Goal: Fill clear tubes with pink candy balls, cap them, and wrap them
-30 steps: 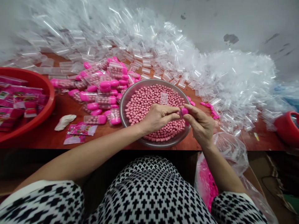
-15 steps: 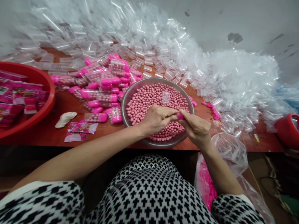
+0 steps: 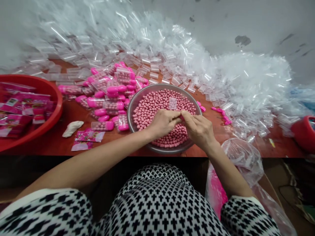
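A metal bowl (image 3: pixel 130 115) full of round pink beads (image 3: pixel 152 103) stands at the table's front edge. Over the beads, my left hand (image 3: pixel 163 124) and my right hand (image 3: pixel 199 130) meet fingertip to fingertip, both closed. The fingers cover whatever lies between them; a pink cap showed in the right fingers a moment earlier. On the beads, just beyond my hands, rests a short clear plastic tube (image 3: pixel 172 103). Left of the bowl is a heap of bead-filled clear tubes with pink ends (image 3: pixel 113 104).
Empty clear tubes (image 3: pixel 248 82) are piled along the wall. A red basin (image 3: pixel 58 106) with pink packets (image 3: pixel 24 105) is on the left, near a white lump (image 3: pixel 72 128) and loose packets (image 3: pixel 90 135). Pink caps (image 3: pixel 223 114) lie right of the bowl; a plastic bag (image 3: pixel 242 157) hangs below.
My right hand has moved left, and its fingertips now press against my left hand's. The pink cap that showed between them is now hidden. The view has shifted slightly.
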Demonstrator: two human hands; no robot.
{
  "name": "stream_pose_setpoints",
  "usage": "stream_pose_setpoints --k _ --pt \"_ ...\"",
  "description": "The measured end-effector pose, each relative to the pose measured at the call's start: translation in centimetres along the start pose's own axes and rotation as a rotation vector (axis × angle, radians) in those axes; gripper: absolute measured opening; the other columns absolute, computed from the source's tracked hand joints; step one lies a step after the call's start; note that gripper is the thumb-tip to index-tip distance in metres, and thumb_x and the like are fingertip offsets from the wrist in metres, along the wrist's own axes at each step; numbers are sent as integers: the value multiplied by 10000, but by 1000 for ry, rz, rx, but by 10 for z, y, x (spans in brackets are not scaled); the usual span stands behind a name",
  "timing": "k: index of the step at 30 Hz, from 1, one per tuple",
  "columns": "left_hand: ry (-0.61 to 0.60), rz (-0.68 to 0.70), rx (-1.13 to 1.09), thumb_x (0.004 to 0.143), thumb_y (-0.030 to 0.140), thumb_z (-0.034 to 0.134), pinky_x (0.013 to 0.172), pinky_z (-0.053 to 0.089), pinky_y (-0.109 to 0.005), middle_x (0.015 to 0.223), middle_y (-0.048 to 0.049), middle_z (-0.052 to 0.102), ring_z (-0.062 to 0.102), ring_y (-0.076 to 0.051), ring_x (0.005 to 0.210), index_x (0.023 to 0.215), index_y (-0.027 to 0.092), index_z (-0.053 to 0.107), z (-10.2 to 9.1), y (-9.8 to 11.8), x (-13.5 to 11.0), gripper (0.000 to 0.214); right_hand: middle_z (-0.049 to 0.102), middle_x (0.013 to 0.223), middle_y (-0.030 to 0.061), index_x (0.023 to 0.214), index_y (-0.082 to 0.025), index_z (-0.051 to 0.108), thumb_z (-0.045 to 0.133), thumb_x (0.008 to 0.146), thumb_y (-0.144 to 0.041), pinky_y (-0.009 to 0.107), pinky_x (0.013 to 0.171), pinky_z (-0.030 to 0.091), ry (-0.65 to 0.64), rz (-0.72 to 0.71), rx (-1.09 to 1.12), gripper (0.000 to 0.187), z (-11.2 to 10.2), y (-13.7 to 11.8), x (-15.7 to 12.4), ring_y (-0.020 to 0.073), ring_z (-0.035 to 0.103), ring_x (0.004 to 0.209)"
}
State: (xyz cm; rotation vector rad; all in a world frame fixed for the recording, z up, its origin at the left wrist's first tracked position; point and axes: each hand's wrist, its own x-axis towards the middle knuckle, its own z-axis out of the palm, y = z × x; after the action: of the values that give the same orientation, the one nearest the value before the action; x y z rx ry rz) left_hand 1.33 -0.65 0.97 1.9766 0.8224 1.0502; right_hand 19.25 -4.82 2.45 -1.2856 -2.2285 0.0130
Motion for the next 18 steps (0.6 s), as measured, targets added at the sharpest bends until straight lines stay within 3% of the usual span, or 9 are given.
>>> stream_pose_setpoints --k 4,7,10,12,15,18 --pt "36 -218 -531 808 308 666 743 553 -302 877 -60 745 683 -166 772 962 135 750 -4 0 6 247 631 1360 63 1380 -291 524 616 888 -290 408 1061 498 127 132 464 501 -4 2 6 228 595 1258" --pt "44 -327 -721 752 370 742 733 574 -326 869 -65 744 685 -163 737 1011 128 751 -5 1 8 355 650 1323 63 1322 -297 536 665 855 -380 375 920 586 217 321 906 492 -4 11 -2 221 634 1203" --pt "15 -289 -675 736 390 766 728 572 -323 835 -61 745 679 -163 730 957 132 767 -5 1 8 339 747 1030 47 1067 -250 648 714 790 -499 296 726 622 204 505 1153 378 -2 22 -8 188 738 900" --pt "-23 -189 -556 775 354 736 757 564 -317 855 -58 753 681 -167 765 924 153 776 -4 2 7 253 747 954 36 970 -238 661 728 746 -563 306 719 623 155 558 1232 401 -1 25 -6 185 733 856" --pt "-24 -30 -352 816 271 697 886 532 -333 952 -44 756 678 -182 908 920 212 785 -4 2 4 148 745 986 51 974 -231 668 702 729 -614 407 794 620 -78 598 1324 456 -2 21 2 219 717 932" --pt "20 21 -232 816 227 699 974 491 -350 1032 -38 731 646 -190 1020 949 250 784 -3 2 2 159 758 874 48 945 -220 682 714 703 -592 477 813 614 -267 705 1421 445 -2 11 10 236 720 860"
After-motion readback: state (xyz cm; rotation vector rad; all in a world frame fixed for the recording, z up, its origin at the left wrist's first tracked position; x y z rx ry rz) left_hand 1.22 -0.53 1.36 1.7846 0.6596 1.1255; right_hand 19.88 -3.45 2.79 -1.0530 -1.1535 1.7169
